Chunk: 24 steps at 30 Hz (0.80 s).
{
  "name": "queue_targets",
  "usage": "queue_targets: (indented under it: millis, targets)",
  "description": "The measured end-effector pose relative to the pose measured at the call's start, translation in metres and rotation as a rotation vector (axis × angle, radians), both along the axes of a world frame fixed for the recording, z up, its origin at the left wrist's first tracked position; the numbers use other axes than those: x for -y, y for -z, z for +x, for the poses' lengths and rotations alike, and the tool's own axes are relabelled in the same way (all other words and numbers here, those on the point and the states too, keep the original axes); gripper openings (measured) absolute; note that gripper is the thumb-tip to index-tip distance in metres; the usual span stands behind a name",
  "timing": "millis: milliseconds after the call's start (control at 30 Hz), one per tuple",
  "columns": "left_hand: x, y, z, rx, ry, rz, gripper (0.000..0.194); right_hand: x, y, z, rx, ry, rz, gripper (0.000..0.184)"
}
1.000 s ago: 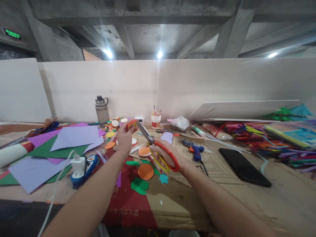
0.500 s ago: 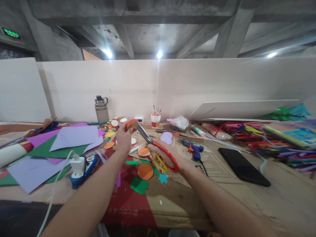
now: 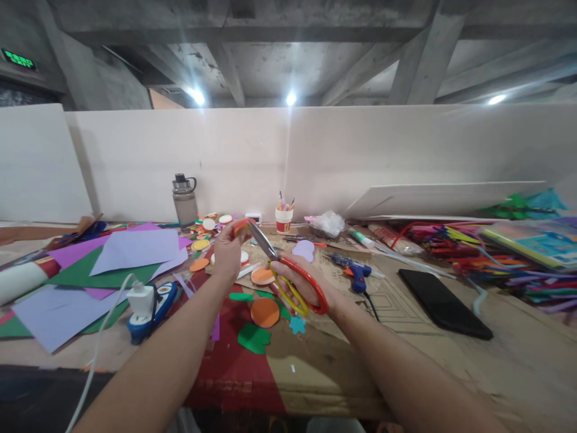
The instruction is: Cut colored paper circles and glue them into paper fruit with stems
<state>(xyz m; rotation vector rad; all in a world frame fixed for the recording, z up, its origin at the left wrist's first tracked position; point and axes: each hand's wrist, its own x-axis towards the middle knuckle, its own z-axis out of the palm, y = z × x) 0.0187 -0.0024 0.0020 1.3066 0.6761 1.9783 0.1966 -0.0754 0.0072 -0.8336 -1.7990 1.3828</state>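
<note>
My right hand (image 3: 295, 279) is closed through the handles of a pair of scissors (image 3: 304, 282) with red and yellow grips. The metal blades slant up to the left, their tips at a small red-orange piece (image 3: 242, 225), seemingly paper, pinched in the fingers of my left hand (image 3: 228, 249). My fingers hide part of that piece. Below the hands lie an orange disc (image 3: 265, 313), a green paper scrap (image 3: 253, 338) and a small blue star-like cutout (image 3: 297, 325). Another orange disc (image 3: 262, 276) sits just left of the scissor handles.
Purple paper sheets (image 3: 135, 249) and a blue power strip (image 3: 164, 300) with a white plug lie left. A bottle (image 3: 184, 204) and paper cup (image 3: 283, 219) stand at the back. Rightward are a glue gun (image 3: 359, 276), a black phone (image 3: 444, 304) and pipe cleaners (image 3: 451, 249).
Hardly anything differs. Both hands keep the same hold, and the scissors stay at the red-orange piece with only a slight shift.
</note>
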Motion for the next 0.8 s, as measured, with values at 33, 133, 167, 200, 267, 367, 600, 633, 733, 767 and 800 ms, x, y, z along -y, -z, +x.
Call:
queue_targets:
  millis: [33, 133, 167, 200, 267, 367, 600, 633, 733, 767, 800]
  targets:
    - [0.0001, -0.0001, 0.0000, -0.001, 0.001, 0.000, 0.019, 0.0004, -0.0005, -0.0001, 0.002, 0.004, 0.009, 0.032]
    - [0.0000, 0.0000, 0.0002, 0.003, -0.002, 0.000, 0.018, 0.0014, -0.0011, 0.0000, 0.010, 0.011, 0.015, 0.031]
    - [-0.0002, 0.0001, 0.0002, 0.002, -0.003, 0.002, 0.017, 0.0017, -0.0011, 0.0001, 0.014, 0.012, 0.008, 0.031]
    - [-0.0005, 0.0002, 0.0003, 0.000, -0.002, 0.004, 0.017, 0.0019, -0.0011, 0.0001, 0.019, 0.012, 0.000, 0.031]
    - [-0.0009, 0.0004, 0.0006, -0.003, -0.001, 0.007, 0.017, 0.0024, -0.0012, 0.0002, 0.026, 0.015, -0.008, 0.032]
    - [-0.0011, 0.0006, 0.0010, 0.001, -0.003, 0.006, 0.017, 0.0030, -0.0017, -0.0002, 0.018, 0.017, -0.004, 0.032]
    - [0.0000, -0.0002, 0.0011, 0.000, -0.014, 0.001, 0.018, 0.0040, -0.0013, -0.0012, -0.012, 0.015, -0.016, 0.032]
    - [0.0000, -0.0003, 0.0010, -0.006, -0.017, 0.001, 0.018, 0.0040, -0.0012, -0.0011, -0.019, 0.014, -0.016, 0.032]
    - [0.0000, -0.0004, 0.0010, -0.012, -0.019, -0.001, 0.019, 0.0039, -0.0015, -0.0006, -0.020, 0.015, -0.021, 0.031]
    - [-0.0001, -0.0003, 0.0010, -0.009, -0.019, -0.002, 0.019, 0.0039, -0.0017, -0.0004, -0.018, 0.015, -0.024, 0.031]
    - [-0.0003, -0.0002, 0.0010, -0.004, -0.020, -0.004, 0.019, 0.0039, -0.0019, -0.0001, -0.018, 0.013, -0.026, 0.030]
